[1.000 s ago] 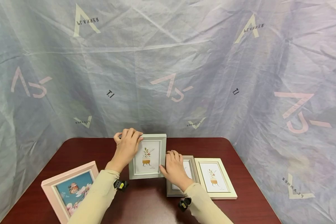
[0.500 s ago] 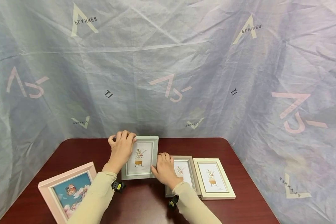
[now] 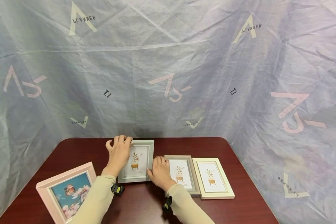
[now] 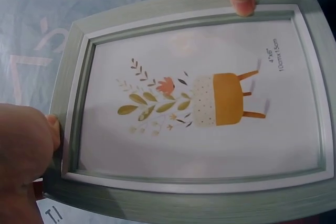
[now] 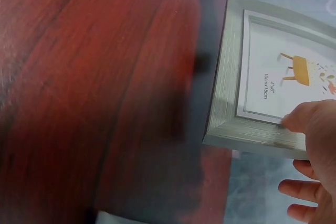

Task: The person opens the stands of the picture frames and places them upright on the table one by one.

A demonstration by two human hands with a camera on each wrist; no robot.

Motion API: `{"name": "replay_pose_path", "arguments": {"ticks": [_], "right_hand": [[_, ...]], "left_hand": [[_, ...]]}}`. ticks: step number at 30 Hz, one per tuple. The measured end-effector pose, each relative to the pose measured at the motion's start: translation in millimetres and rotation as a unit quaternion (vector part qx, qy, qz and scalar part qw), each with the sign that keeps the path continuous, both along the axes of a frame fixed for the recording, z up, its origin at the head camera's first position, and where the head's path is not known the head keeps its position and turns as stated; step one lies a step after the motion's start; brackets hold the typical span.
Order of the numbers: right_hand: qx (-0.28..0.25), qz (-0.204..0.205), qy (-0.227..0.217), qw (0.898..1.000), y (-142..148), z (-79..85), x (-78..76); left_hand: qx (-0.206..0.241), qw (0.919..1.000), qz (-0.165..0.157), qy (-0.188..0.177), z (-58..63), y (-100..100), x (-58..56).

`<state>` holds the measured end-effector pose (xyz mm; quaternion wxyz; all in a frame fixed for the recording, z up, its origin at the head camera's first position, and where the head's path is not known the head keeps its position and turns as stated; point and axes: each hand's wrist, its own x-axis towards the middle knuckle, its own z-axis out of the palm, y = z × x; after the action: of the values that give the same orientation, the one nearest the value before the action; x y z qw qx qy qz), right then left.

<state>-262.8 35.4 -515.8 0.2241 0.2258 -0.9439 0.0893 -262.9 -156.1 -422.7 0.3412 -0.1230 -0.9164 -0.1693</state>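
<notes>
Green frame (image 3: 136, 160) shifted left, lower in last second; gap opened to taupe frame (image 3: 179, 174). Left hand (image 3: 117, 157) grips top near left corner. Right hand (image 3: 160, 173) pinches right edge, thumb front. Frame near table (image 3: 145, 205) rear; contact: can't tell.

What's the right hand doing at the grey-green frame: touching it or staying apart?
Touching. The right wrist view shows the right hand's thumb laid on the front border of the grey-green frame, its tip overlapping the inner edge.
</notes>
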Motion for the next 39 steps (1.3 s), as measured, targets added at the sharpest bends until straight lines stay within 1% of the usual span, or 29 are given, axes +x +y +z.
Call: {"name": "replay_pose_path", "arguments": {"ticks": [5, 8, 10, 15, 25, 32, 39], "right_hand": [[0.007, -0.006, -0.013, 1.000, -3, -4.2, 0.6], [0.003, -0.002, -0.020, 1.000, -3, -5.5, 0.9], [0.002, -0.001, -0.016, 1.000, -3, -5.9, 0.9], [0.011, -0.003, -0.019, 1.000, -4, -5.0, 1.0], [0.019, -0.003, -0.042, 0.999, -4, -0.9, 2.1], [0.023, -0.004, -0.041, 0.999, -3, -1.7, 2.2], [0.018, 0.003, -0.031, 0.999, -3, -2.9, 2.3]], "left_hand": [[0.001, 0.9999, 0.007, -0.008, -4.9, -1, 0.9], [0.003, 0.9999, 0.010, -0.006, -6.9, -1, 1.6], [0.005, 0.9999, 0.011, -0.004, -8.0, -1, 1.6], [0.008, 0.9999, 0.014, -0.003, -9.5, -2, 0.9], [-0.002, 0.9996, 0.027, -0.009, -10.2, -2, 2.1], [-0.004, 0.9994, 0.032, -0.013, -10.4, -2, 4.2], [0.000, 0.9992, 0.038, -0.011, -11.5, -1, 6.4]]}}
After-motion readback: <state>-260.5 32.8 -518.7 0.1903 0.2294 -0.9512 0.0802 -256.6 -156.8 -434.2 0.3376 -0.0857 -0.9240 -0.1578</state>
